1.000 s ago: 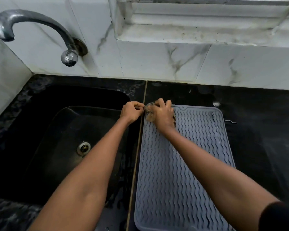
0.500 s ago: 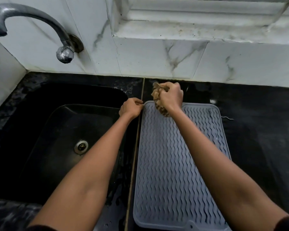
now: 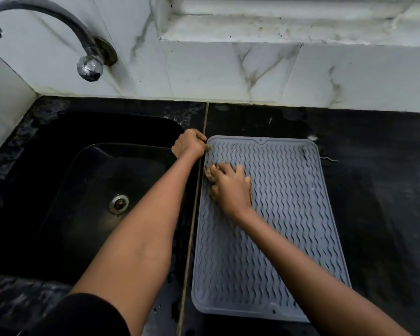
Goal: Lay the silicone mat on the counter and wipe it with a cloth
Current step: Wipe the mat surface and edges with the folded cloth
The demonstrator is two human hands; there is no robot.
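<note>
- The mat (image 3: 277, 214) lies flat on the dark surface (image 3: 374, 214), just right of the sink (image 3: 83, 190); it looks soft, floppy and light, likely to slide unless pinned at an edge.
- The left hand (image 3: 189, 146) has a clenched grip on the mat's far left corner.
- The right hand (image 3: 230, 187), just nearer than that grip, presses the brown cloth (image 3: 210, 175) down with spread fingers; the cloth is mostly hidden, probably bunched under the palm.

Cloth (image 3: 208, 174) mostly hidden under blurred right hand (image 3: 230, 187); grip probably flat.

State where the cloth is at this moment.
In the head view, the cloth lies under the right hand on the silicone mat, near its far-left corner, just right of the sink.
</note>
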